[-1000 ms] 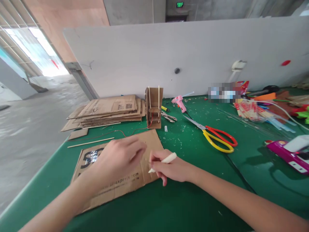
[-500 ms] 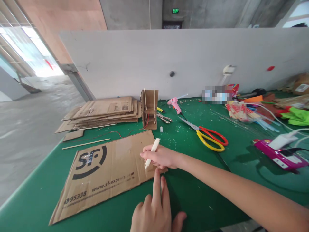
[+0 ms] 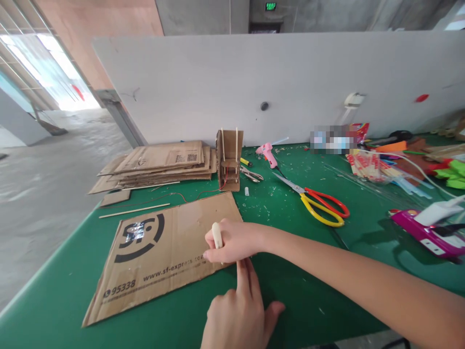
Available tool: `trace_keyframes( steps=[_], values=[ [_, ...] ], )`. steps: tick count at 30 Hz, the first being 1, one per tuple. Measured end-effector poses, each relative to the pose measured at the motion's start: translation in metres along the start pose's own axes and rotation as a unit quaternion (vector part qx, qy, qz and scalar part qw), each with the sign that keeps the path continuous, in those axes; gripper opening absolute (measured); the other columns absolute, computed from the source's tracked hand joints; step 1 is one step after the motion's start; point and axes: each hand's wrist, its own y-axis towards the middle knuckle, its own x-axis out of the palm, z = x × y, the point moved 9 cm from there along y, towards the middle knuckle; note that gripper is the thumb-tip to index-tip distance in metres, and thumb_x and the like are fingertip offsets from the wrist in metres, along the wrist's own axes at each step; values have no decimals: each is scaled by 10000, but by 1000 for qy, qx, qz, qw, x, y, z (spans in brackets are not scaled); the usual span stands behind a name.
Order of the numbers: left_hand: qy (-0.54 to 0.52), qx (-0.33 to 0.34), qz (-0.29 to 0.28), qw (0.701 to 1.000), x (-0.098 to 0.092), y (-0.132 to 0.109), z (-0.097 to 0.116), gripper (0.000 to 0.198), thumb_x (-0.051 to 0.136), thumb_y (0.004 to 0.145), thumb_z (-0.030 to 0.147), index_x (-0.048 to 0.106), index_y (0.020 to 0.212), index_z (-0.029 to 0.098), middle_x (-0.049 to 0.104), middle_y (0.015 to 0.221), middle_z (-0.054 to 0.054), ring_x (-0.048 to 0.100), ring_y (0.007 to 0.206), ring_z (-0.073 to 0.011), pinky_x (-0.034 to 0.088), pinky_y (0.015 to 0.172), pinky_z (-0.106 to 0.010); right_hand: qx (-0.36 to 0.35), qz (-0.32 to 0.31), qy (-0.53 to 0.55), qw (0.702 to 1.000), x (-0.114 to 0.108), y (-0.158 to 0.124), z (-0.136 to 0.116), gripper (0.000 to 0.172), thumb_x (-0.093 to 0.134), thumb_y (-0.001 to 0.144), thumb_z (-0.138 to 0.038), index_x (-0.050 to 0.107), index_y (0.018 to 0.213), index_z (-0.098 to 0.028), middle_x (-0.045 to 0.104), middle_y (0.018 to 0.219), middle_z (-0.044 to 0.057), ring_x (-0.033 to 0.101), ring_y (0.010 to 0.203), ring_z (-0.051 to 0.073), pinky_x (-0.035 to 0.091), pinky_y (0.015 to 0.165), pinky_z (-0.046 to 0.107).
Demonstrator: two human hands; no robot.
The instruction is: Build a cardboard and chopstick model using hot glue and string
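Observation:
A flat brown cardboard sheet (image 3: 181,237) with black SF print lies on the green table. Over its right part, my right hand (image 3: 232,240) is closed around a white pen-shaped tool (image 3: 217,235); the tool stands nearly upright and its lower end is mostly hidden by my fingers. I cannot make out its exact kind. My left hand (image 3: 238,310) is below, palm down with thumb out and index and middle fingers stretched forward. Those fingertips reach the sheet's near right edge, partly hidden under my right hand.
Behind the sheet are stacked cardboard (image 3: 156,160), a cardboard stand with sticks (image 3: 229,160), pliers (image 3: 252,174) and a pink glue gun (image 3: 268,154). Large scissors (image 3: 316,201) lie to the right, near a purple power strip (image 3: 428,232). A thin stick (image 3: 134,210) lies left.
My right hand has shifted toward me and slightly left over the sheet, and the tool has tilted more upright. My left fingers keep their place at the edge. The view has shifted slightly.

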Motion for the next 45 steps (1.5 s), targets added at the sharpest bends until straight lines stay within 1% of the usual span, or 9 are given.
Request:
trace_keyframes(
  steps=[4,7,13,21,24,29,33,40,45],
  values=[
    [7,-5,3,1000,-2,1,1,691,610,806,596,614,1291,103,610,1281,-258,663,482,-180,539,374,-267,-14,-5,-22,1000,3,4,3,293,469,814,-428,455,631,-199,524,582,-11,461,497,104,304,427,232],
    [8,-8,5,1000,-3,1,2,671,619,809,577,620,1285,105,618,1269,-259,651,466,-166,534,369,-256,-5,-16,-23,1000,6,7,6,309,474,801,-442,443,609,-201,523,588,-10,484,521,116,327,437,237],
    [12,-22,-5,1000,-4,4,3,671,626,809,565,604,1306,114,608,1295,-246,632,440,-142,526,364,-247,-23,-34,-55,998,10,14,3,277,471,763,-386,423,564,-198,489,566,-6,440,505,115,308,450,255],
    [17,-77,-54,995,4,17,4,602,610,845,511,589,1322,146,577,1325,-231,628,460,-118,532,384,-245,-5,-69,-55,996,13,12,4,250,484,755,-430,458,653,-203,509,601,-10,473,501,126,338,435,254],
    [24,-84,-49,995,5,15,5,622,632,828,513,588,1322,139,571,1348,-215,630,477,-122,535,384,-247,-12,-81,-52,995,13,14,5,247,487,758,-432,465,665,-205,514,617,-14,493,531,130,351,452,253],
    [17,-73,-50,996,4,14,6,608,637,834,489,577,1333,147,501,1421,-227,637,483,-130,539,388,-251,-31,-89,-44,995,13,22,9,277,513,768,-459,489,657,-206,531,647,-22,507,611,130,352,503,261],
    [8,-72,-55,996,6,15,5,587,615,852,484,578,1333,150,469,1438,-227,638,463,-136,534,379,-257,-55,-91,-21,994,14,22,9,290,508,785,-450,458,631,-210,492,611,-41,476,587,116,343,493,256],
    [-7,-72,-81,994,24,15,4,632,576,865,515,537,1368,133,413,1463,-220,647,455,-155,530,361,-268,-57,-98,-23,993,14,22,8,274,516,773,-436,449,633,-210,484,601,-43,460,546,114,340,468,268],
    [-11,-63,-105,992,16,22,3,634,543,890,513,530,1367,95,402,1449,-260,682,506,-183,553,395,-266,-53,-78,-41,995,6,28,4,244,509,755,-375,410,607,-208,452,549,-46,443,464,104,334,415,255]
  ],
)
